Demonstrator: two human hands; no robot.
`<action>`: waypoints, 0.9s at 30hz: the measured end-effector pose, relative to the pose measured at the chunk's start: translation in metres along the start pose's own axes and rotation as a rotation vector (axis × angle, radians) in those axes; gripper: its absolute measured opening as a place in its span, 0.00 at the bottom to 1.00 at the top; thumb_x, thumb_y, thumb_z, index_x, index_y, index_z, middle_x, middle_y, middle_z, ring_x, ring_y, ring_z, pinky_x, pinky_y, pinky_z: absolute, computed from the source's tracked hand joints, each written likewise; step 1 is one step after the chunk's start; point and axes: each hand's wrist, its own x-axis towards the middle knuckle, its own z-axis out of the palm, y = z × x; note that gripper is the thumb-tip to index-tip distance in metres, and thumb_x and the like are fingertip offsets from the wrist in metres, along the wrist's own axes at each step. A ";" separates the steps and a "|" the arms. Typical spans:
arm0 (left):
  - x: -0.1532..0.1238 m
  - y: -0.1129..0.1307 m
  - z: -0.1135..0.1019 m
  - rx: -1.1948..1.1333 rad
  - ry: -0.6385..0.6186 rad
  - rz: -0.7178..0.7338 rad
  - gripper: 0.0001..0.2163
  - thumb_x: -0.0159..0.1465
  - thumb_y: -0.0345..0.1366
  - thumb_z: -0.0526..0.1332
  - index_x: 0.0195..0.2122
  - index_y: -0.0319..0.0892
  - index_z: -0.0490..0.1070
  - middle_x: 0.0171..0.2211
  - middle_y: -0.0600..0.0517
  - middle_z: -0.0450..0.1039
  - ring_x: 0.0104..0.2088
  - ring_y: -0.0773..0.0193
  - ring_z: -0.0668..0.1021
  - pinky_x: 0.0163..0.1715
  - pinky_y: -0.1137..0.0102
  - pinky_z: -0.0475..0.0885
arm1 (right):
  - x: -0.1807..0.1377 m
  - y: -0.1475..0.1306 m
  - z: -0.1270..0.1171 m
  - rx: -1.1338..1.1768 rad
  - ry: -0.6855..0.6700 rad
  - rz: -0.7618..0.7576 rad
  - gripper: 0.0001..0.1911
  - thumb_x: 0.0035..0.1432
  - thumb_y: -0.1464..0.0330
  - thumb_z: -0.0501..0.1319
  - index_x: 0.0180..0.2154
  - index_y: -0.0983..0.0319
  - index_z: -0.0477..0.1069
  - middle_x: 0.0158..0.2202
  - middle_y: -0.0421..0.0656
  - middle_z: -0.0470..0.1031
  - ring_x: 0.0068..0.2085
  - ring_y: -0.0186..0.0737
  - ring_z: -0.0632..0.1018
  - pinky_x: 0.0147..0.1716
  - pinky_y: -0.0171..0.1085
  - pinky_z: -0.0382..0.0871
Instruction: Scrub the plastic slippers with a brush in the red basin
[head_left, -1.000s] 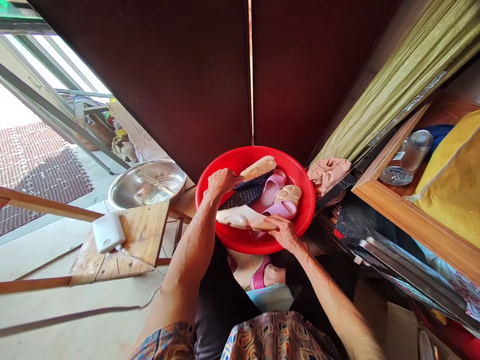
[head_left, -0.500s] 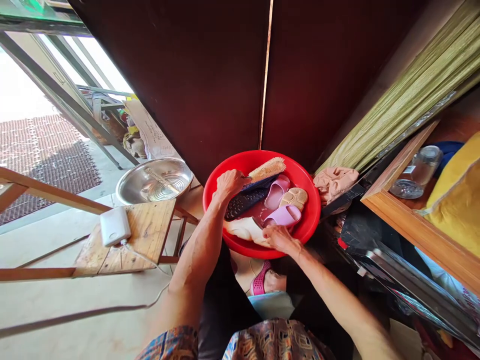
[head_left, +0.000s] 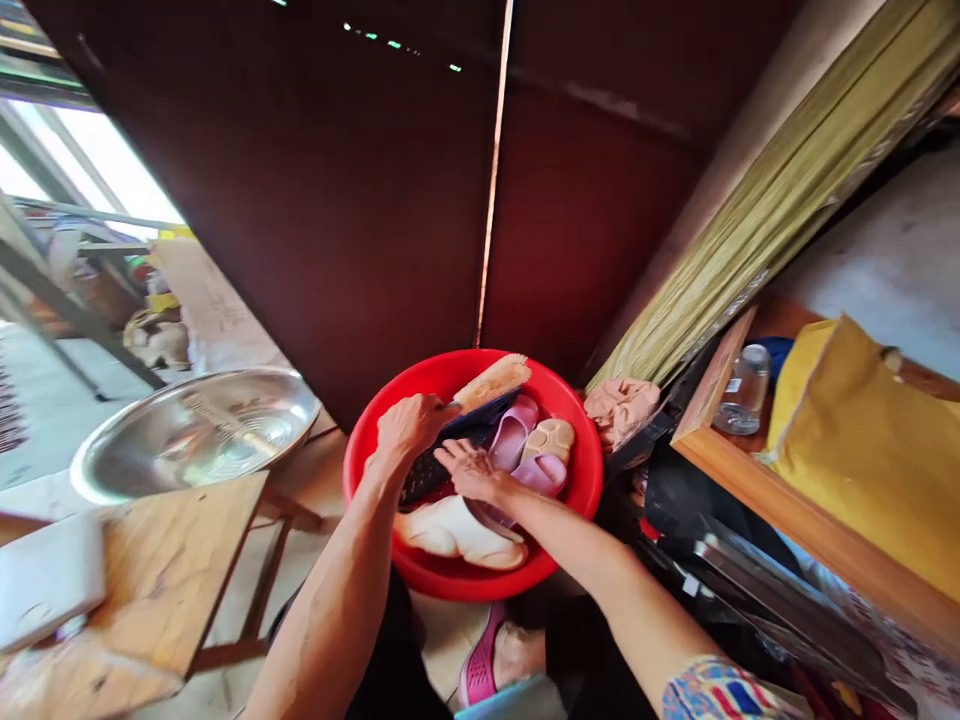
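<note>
A red basin full of footwear stands between my knees and the dark doors. My left hand is wrapped round the handle of a scrubbing brush, its pale bristles facing up over the basin. My right hand has its fingers spread just over a dark slipper, whether touching I cannot tell. Closest to me lies a white slipper. Two purple slippers and a tan-soled shoe rest at the right side of the basin.
A metal bowl sits left of the basin, behind a wooden stool with a white device on it. A peach cloth lies right of the basin, near a wooden shelf with a jar and a yellow bag.
My right hand has left the white slipper and moved toward the dark slipper, fingers now spread. My left hand keeps the brush. The view has shifted, with the basin now lower and further left.
</note>
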 end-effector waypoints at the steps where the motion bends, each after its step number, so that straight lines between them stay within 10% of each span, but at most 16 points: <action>1: 0.002 -0.002 0.000 0.000 0.005 0.004 0.24 0.67 0.57 0.53 0.47 0.50 0.83 0.44 0.43 0.84 0.46 0.47 0.82 0.37 0.66 0.71 | 0.011 0.002 0.006 -0.030 -0.025 -0.026 0.32 0.60 0.79 0.59 0.65 0.61 0.64 0.70 0.51 0.62 0.68 0.54 0.64 0.63 0.55 0.66; 9: 0.013 -0.012 -0.003 -0.021 -0.001 -0.002 0.25 0.67 0.57 0.52 0.49 0.50 0.83 0.44 0.43 0.84 0.47 0.45 0.82 0.36 0.64 0.70 | 0.047 0.007 0.054 -0.102 -0.024 0.049 0.29 0.67 0.80 0.49 0.66 0.62 0.64 0.70 0.55 0.62 0.67 0.59 0.66 0.61 0.62 0.68; 17: 0.004 -0.007 -0.018 -0.041 0.063 -0.066 0.23 0.68 0.56 0.53 0.46 0.50 0.84 0.43 0.45 0.84 0.47 0.48 0.82 0.38 0.66 0.71 | 0.047 0.010 0.039 -0.128 -0.068 -0.017 0.19 0.68 0.74 0.54 0.58 0.63 0.71 0.64 0.56 0.69 0.62 0.57 0.70 0.60 0.61 0.68; 27: 0.006 -0.016 -0.013 -0.164 0.067 -0.077 0.21 0.69 0.54 0.57 0.48 0.49 0.84 0.45 0.43 0.84 0.48 0.50 0.83 0.42 0.65 0.72 | 0.080 -0.017 0.063 -0.026 -0.141 -0.185 0.43 0.54 0.78 0.63 0.70 0.65 0.59 0.73 0.59 0.57 0.75 0.62 0.51 0.71 0.67 0.41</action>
